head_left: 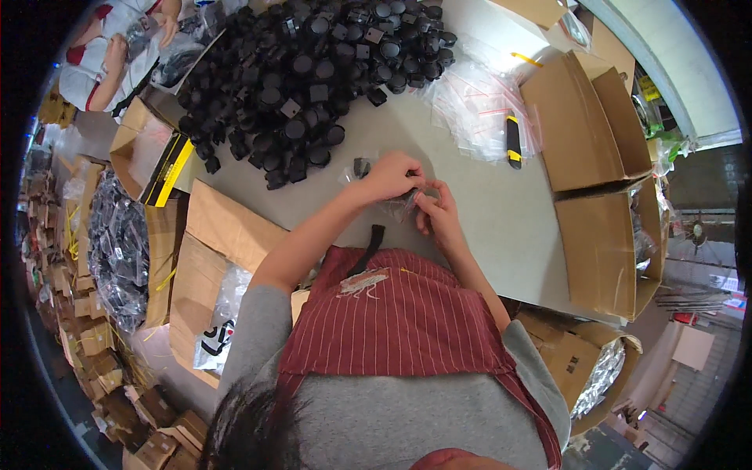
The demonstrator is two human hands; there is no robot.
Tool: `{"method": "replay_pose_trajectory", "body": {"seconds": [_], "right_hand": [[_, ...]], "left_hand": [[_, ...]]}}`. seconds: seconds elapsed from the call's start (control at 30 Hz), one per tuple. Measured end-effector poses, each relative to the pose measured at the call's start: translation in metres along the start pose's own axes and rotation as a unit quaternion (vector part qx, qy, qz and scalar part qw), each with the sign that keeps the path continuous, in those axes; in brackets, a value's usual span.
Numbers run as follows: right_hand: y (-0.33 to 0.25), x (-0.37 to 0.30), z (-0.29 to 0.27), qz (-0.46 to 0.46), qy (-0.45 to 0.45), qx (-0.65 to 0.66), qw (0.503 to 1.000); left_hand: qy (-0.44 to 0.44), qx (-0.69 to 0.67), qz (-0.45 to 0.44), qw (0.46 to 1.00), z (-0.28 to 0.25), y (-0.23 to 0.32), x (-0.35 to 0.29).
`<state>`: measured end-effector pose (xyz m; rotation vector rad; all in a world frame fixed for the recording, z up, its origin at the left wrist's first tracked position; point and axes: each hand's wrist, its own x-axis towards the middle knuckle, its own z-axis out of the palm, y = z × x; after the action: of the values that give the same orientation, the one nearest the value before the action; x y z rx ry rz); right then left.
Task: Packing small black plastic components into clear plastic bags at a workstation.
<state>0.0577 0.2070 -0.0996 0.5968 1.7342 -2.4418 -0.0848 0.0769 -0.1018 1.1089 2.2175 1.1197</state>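
Observation:
My left hand [389,175] and my right hand [441,215] meet over the grey table, fingertips pinched together. Between them is a small clear plastic bag [398,209], partly hidden by my fingers. Something dark shows at the pinch, too covered to name. Just left of my left hand lies a small black part [361,167] with clear plastic around it. Farther off, a large heap of black plastic parts [294,86] with round caps covers the far left of the table.
Flat clear bags [474,110] lie at the far right, with a black-and-yellow utility knife [513,141] on them. Open cardboard boxes [583,125] line the right edge. At left stand a small carton [149,149] and a box of bagged dark items [117,251]. Another person's hand [116,53] works at the far left.

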Motion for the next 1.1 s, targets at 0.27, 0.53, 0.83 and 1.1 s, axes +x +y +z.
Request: {"method": "replay_pose_trajectory", "body": {"seconds": [0.27,0.53,0.83,1.1], "right_hand": [[0.001,0.032,0.0,-0.02,-0.021,-0.227,0.974],[0.022,0.027,0.011,-0.294,0.04,-0.537,0.79],[-0.011,0.023,0.024,-0.401,-0.054,-0.591,0.698],[0.006,0.039,0.022,-0.41,-0.12,-0.607,0.67]], "left_hand": [[0.191,-0.103,0.073,0.973,-0.006,0.019,-0.032],[0.269,0.281,0.09,0.917,0.018,0.023,-0.121],[0.274,0.342,0.048,0.898,0.029,0.009,-0.135],[0.321,0.289,-0.022,0.901,0.026,0.008,-0.135]]}}
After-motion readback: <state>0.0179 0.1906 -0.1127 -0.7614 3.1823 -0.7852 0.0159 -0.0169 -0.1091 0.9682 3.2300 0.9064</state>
